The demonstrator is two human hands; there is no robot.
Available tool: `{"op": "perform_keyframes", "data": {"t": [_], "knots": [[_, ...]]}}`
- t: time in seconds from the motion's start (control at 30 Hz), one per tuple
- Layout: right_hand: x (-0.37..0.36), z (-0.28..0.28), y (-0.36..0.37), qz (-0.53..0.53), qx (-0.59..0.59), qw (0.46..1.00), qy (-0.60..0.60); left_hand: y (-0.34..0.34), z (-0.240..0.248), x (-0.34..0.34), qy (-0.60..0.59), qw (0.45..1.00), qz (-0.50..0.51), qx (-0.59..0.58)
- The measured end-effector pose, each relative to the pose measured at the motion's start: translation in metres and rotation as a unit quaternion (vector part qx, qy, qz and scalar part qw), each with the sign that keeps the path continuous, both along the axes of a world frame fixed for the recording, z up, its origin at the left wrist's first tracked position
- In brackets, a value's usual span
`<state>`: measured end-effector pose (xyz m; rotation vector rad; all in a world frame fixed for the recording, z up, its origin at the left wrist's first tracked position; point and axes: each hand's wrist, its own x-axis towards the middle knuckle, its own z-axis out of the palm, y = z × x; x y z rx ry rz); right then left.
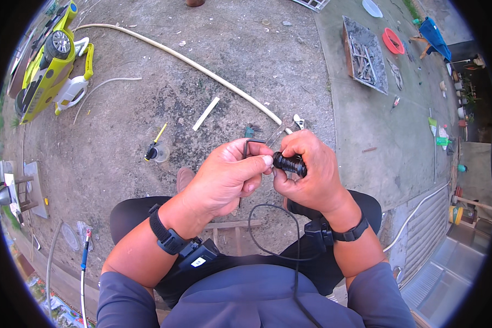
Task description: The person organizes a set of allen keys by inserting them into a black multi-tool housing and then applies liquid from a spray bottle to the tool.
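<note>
Both wrists banded, I pinch the hex key (pixel 247 146) with my left hand (pixel 229 177), and I'd keep my right hand (pixel 309 175) clamped steadily on the black ribbed grip (pixel 290 163) held over my knees.

We see a small black ribbed cylinder (pixel 290 163), lying roughly level, slightly tilted down to the right, pinched between both hands above the lap. The right hand (pixel 310 175) wraps its right end; the left hand (pixel 228 176) touches its left end with fingertips. A thin black L-shaped hex key (pixel 249 144) sticks up from the left hand, just beside the cylinder.
</note>
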<state>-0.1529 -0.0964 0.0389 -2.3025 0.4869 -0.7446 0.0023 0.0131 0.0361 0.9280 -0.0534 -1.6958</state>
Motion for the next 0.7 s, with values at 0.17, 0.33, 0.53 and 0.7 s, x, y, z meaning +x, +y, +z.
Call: {"op": "perform_keyframes", "data": {"t": [0.17,0.33,0.53,0.7], "knots": [[-0.001,-0.002,0.0,0.003,-0.035,0.999,-0.007,0.0,0.001,-0.001,-0.007,1.0,-0.005,0.0],[0.001,0.0,-0.001,-0.004,-0.025,1.0,-0.012,0.001,-0.006,-0.007,-0.002,1.0,-0.004,-0.012],[0.0,0.005,-0.002,-0.021,0.02,1.0,-0.004,-0.004,-0.006,-0.001,-0.066,0.997,0.016,0.04],[-0.004,0.006,-0.002,-0.022,0.077,0.997,-0.011,-0.012,-0.002,0.007,-0.107,0.981,0.144,0.069]]}}
